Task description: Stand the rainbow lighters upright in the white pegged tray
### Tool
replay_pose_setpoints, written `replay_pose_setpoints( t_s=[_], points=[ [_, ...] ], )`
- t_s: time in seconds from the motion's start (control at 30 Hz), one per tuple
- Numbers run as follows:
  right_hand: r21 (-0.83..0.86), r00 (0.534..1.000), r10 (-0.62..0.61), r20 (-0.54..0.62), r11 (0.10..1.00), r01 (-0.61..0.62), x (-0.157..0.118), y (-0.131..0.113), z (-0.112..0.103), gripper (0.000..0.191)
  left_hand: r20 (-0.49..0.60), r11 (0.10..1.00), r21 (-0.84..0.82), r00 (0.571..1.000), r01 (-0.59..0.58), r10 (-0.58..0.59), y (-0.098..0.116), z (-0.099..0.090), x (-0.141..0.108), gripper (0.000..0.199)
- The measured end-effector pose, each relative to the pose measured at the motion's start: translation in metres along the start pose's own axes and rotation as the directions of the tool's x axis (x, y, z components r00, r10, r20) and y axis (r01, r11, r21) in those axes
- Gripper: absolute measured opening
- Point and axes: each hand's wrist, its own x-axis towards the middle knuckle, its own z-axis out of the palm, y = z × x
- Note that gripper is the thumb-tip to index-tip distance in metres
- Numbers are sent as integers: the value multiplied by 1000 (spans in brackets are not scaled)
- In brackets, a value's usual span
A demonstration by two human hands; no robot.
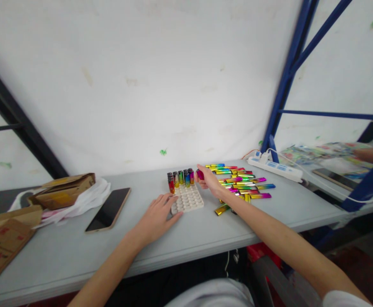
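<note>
A white tray [191, 201] with rows of round holes lies on the table. Several shiny coloured lighters [177, 181] with dark tops stand upright in its far rows, while the near holes show bare. At the tray's near left corner, my left hand [157, 213] holds the edge between thumb and fingers. My right hand [209, 181] is just past the tray's right side, its fingers closed around a red-purple lighter [200, 174]. Right beside that hand lies a loose spread of shiny multicoloured lighters [245, 183], partly hidden by my forearm.
A phone [108, 209] lies left of my left hand. Farther left are open cardboard boxes [63, 192] and a white plastic bag [92, 198]. A white power strip [275, 168] with cables sits at the back right, near a blue metal frame [284, 89]. The wall [160, 85] closes off the back.
</note>
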Motion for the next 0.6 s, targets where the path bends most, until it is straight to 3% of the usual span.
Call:
replay_pose_setpoints(
  t_s=[0.23,0.47,0.6],
  points=[
    [-25,1000,-2,-25,1000,1,-1,-1,-2,34,1,1000,3,1000,5,-5,0,0,0,49],
    [-26,1000,-7,-23,1000,6,0,1,-1,38,30,1000,10,999,15,-16,2,-2,0,50],
    [1,997,-83,12,997,83,2,1,-1,46,24,1000,11,1000,11,-11,1,-2,-1,49]
  ],
)
